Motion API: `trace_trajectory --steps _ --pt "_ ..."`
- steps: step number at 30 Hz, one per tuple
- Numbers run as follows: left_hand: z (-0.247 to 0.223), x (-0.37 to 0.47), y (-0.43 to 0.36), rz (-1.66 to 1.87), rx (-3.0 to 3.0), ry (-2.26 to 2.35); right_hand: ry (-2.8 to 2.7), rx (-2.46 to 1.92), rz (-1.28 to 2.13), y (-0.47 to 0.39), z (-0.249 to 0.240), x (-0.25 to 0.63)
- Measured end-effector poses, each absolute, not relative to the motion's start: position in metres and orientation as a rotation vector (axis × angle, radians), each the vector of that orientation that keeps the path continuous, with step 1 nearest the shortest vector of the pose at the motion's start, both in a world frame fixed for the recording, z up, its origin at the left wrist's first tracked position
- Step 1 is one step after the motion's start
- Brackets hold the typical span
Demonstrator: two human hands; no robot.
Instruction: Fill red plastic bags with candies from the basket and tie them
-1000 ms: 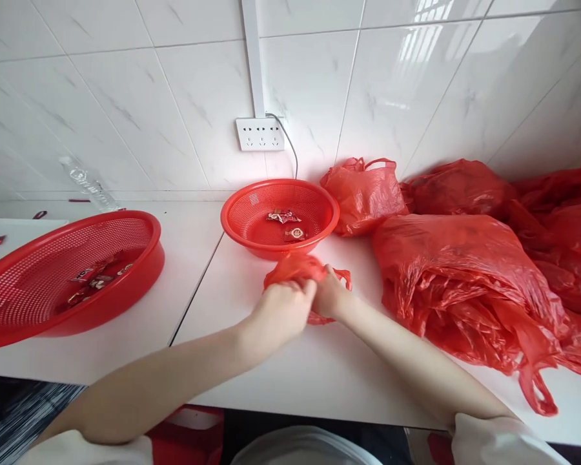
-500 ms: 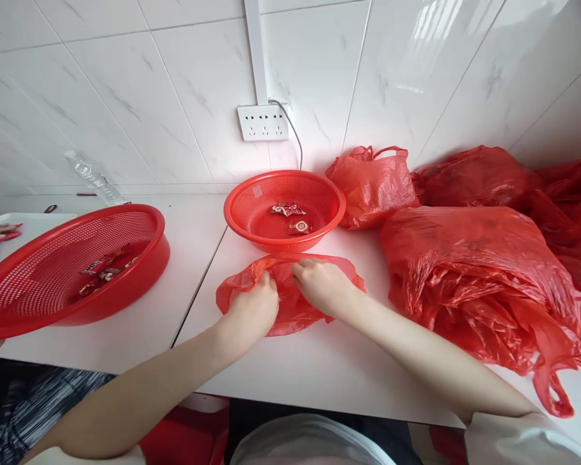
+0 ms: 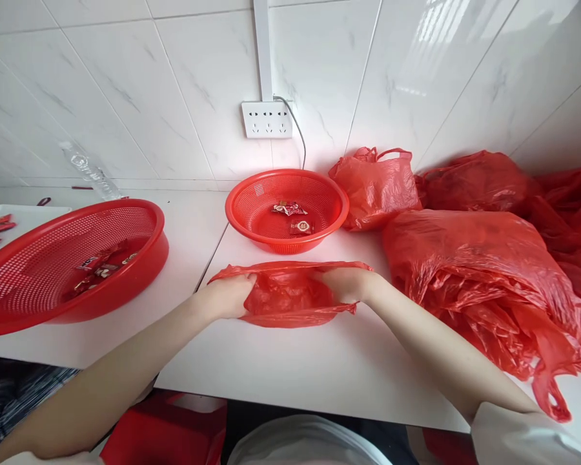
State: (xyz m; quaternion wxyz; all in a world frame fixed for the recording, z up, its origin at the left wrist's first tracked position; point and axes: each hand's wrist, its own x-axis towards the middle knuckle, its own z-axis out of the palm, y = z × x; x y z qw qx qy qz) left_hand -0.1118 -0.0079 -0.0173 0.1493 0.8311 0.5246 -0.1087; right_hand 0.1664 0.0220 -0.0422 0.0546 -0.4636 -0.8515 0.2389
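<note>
Hands (image 3: pixel 231 295) (image 3: pixel 346 285) moved apart, red bag (image 3: pixel 290 318) between

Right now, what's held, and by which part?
The open bag, by its mouth: left hand grips the left end; right hand is inside the right end, its grip hidden.

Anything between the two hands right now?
Yes: the red bag, its mouth spread open between the left hand and the right hand. Shows in the head view.
</note>
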Motion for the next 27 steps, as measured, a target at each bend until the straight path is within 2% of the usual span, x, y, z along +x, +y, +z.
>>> trace_trajectory --steps 5,7,10,15,17,20,23,27 --pt "-0.01 -0.08 -0.036 -0.419 2.902 1.067 -2.671 -1.033 0.757 0.018 -0.027 0.147" --pt "-0.014 -0.074 -0.044 -0.341 3.004 0.952 -2.692 -0.888 0.788 0.016 -0.033 0.143" --pt "-0.028 -0.079 -0.044 -0.156 2.92 0.907 -2.771 -0.922 0.89 0.016 -0.052 0.147" --pt "-0.046 -0.112 -0.009 -0.116 2.405 1.086 -2.639 -1.218 1.252 0.018 -0.08 0.168" --pt "-0.047 -0.123 0.008 -0.047 2.174 1.002 -2.584 -1.24 1.342 0.019 -0.083 0.173" --pt "-0.045 -0.128 0.026 0.169 1.79 0.901 -2.606 -1.154 1.249 0.022 -0.077 0.173" --pt "-0.045 -0.122 0.036 0.492 1.356 1.041 -2.63 -1.01 1.136 0.024 -0.059 0.167" --pt "-0.04 -0.11 0.052 0.641 0.783 1.045 -2.558 -0.87 1.1 0.023 -0.027 0.158"
